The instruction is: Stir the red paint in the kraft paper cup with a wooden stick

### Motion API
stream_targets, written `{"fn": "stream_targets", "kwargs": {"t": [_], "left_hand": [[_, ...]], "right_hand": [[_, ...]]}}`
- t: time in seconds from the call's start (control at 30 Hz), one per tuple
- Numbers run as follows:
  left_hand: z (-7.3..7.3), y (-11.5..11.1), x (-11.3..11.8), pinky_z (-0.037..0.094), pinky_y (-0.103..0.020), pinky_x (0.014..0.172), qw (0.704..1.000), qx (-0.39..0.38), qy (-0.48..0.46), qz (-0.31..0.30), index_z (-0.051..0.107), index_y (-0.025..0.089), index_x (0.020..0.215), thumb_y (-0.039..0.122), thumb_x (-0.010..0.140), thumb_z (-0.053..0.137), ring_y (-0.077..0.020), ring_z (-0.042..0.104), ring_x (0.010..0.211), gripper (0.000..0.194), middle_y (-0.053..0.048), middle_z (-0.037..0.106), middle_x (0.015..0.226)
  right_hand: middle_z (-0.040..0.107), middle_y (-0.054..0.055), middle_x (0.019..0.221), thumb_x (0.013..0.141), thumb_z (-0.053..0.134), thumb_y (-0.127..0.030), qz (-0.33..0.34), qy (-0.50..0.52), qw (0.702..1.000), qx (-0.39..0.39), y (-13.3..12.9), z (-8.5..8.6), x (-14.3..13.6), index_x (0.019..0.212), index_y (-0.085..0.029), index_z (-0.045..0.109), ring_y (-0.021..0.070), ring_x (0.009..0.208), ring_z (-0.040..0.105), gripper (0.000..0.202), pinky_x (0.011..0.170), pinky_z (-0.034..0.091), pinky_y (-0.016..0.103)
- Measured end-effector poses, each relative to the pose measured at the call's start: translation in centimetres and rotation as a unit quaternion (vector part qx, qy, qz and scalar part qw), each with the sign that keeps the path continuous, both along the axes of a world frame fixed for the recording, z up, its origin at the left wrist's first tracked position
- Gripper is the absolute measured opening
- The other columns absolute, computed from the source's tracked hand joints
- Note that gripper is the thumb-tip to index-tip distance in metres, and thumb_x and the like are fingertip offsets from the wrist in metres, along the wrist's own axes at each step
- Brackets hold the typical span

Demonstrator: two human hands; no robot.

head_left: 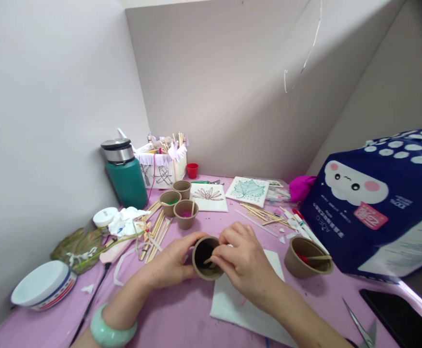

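Note:
My left hand [175, 260] is wrapped round a brown cup [199, 249] and tilts its mouth toward me. Inside, the cup looks dark, and I cannot make out its contents. Between the fingertips of my right hand [243, 258] is a short wooden stick [208, 260], its lower end inside the cup. Beneath my right hand and forearm lies a white cloth [229, 309] with a faint pink mark, partly hidden by the arm. To the right stands another brown cup [293, 263] holding something red and a stick.
Several brown cups [186, 221] with green and pink contents stand behind. Drawn-on white squares [247, 189], wooden sticks [265, 212] and a green bottle [127, 181] sit farther back. Scissors [359, 324], a black phone [399, 319] and a blue package [341, 232] are right; a white bowl [42, 282] is left.

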State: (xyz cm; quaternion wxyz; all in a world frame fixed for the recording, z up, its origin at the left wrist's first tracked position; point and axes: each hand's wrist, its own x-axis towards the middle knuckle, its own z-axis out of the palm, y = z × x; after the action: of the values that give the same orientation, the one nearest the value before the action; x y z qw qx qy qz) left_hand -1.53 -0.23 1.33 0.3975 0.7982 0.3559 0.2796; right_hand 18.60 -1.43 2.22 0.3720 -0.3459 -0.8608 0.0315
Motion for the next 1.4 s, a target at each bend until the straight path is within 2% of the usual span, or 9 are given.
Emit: {"fn": "stream_targets", "kwargs": {"t": [0.23, 0.4, 0.5, 0.63, 0.73, 0.83, 1.0, 1.23, 1.4], "left_hand": [[0.03, -0.08, -0.01, 0.051, -0.033, 0.088, 1.000, -0.026, -0.010, 0.011, 0.050, 0.022, 0.121, 0.023, 0.072, 0.071, -0.0203, 0.059, 0.101, 0.053, -0.005, 0.061, 0.113], [-0.23, -0.19, -0.12, 0.053, -0.019, 0.053, 0.992, -0.114, -0.053, 0.030, 0.043, 0.026, 0.127, 0.014, 0.070, 0.067, -0.0181, 0.060, 0.089, 0.064, -0.006, 0.057, 0.112], [-0.35, -0.24, -0.15, 0.050, -0.016, 0.047, 0.987, -0.142, -0.065, 0.030, 0.044, 0.027, 0.125, 0.012, 0.068, 0.067, -0.0130, 0.060, 0.075, 0.063, -0.004, 0.057, 0.108], [-0.20, -0.27, -0.10, 0.051, -0.019, 0.052, 0.992, -0.114, -0.044, 0.031, 0.045, 0.026, 0.124, 0.016, 0.069, 0.069, -0.0128, 0.059, 0.074, 0.061, -0.004, 0.059, 0.107], [0.01, -0.24, -0.02, 0.054, -0.028, 0.075, 0.997, -0.057, -0.032, 0.032, 0.047, 0.025, 0.123, 0.020, 0.070, 0.070, -0.0188, 0.060, 0.095, 0.058, -0.004, 0.059, 0.114], [0.12, -0.17, 0.02, 0.047, -0.033, 0.094, 0.999, -0.013, -0.032, 0.029, 0.048, 0.023, 0.121, 0.021, 0.071, 0.071, -0.0203, 0.056, 0.107, 0.055, -0.005, 0.057, 0.119], [0.11, -0.09, -0.05, 0.044, -0.033, 0.096, 0.999, 0.028, -0.019, 0.027, 0.047, 0.025, 0.122, 0.015, 0.072, 0.069, -0.0192, 0.054, 0.109, 0.055, -0.004, 0.056, 0.122], [0.05, 0.11, 0.03, 0.042, -0.032, 0.097, 0.997, 0.061, -0.026, 0.045, 0.047, 0.023, 0.120, 0.015, 0.074, 0.066, -0.0194, 0.053, 0.111, 0.051, -0.005, 0.056, 0.120], [-0.39, 0.31, -0.10, 0.043, -0.033, 0.098, 0.994, 0.099, -0.021, 0.051, 0.046, 0.022, 0.121, 0.016, 0.076, 0.066, -0.0200, 0.052, 0.111, 0.049, -0.006, 0.055, 0.120]], "right_hand": [[0.053, 0.002, 0.075, 0.085, 0.059, -0.019, -0.003, 0.010, 1.000, 0.009, 0.05, 0.15, 0.21, 0.068, -0.018, 0.064, 0.0172, 0.078, 0.043, 0.018, 0.070, 0.031, 0.034], [0.053, 0.003, 0.073, 0.086, 0.058, -0.018, -0.082, 0.071, 0.992, 0.071, -0.01, 0.10, 0.09, 0.072, -0.020, 0.067, 0.0174, 0.076, 0.042, 0.016, 0.071, 0.031, 0.036], [0.054, 0.003, 0.074, 0.086, 0.059, -0.020, -0.049, 0.057, 0.996, 0.043, -0.12, -0.02, -0.09, 0.072, -0.021, 0.068, 0.0176, 0.077, 0.043, 0.016, 0.070, 0.032, 0.035], [0.054, 0.003, 0.075, 0.086, 0.059, -0.021, -0.020, 0.050, 0.998, 0.020, -0.11, 0.14, 0.01, 0.073, -0.021, 0.069, 0.0178, 0.078, 0.044, 0.016, 0.070, 0.033, 0.035], [0.055, 0.003, 0.075, 0.086, 0.057, -0.018, -0.034, 0.046, 0.998, 0.039, -0.10, 0.29, 0.12, 0.071, -0.020, 0.067, 0.0182, 0.079, 0.043, 0.018, 0.072, 0.032, 0.037], [0.054, 0.003, 0.075, 0.085, 0.058, -0.018, 0.007, 0.018, 1.000, 0.018, -0.07, 0.26, 0.14, 0.069, -0.019, 0.065, 0.0176, 0.079, 0.043, 0.018, 0.072, 0.032, 0.036], [0.054, 0.003, 0.073, 0.086, 0.055, -0.015, -0.041, 0.028, 0.997, 0.060, 0.06, 0.18, 0.15, 0.070, -0.018, 0.065, 0.0172, 0.077, 0.041, 0.019, 0.071, 0.030, 0.037], [0.054, 0.003, 0.075, 0.086, 0.058, -0.018, -0.044, 0.070, 0.995, 0.049, 0.02, 0.20, 0.05, 0.073, -0.018, 0.067, 0.0173, 0.078, 0.042, 0.015, 0.071, 0.030, 0.036], [0.054, 0.003, 0.074, 0.086, 0.059, -0.019, -0.013, 0.042, 0.999, 0.028, 0.27, 0.10, 0.30, 0.071, -0.019, 0.067, 0.0170, 0.077, 0.042, 0.016, 0.070, 0.031, 0.034]]}}
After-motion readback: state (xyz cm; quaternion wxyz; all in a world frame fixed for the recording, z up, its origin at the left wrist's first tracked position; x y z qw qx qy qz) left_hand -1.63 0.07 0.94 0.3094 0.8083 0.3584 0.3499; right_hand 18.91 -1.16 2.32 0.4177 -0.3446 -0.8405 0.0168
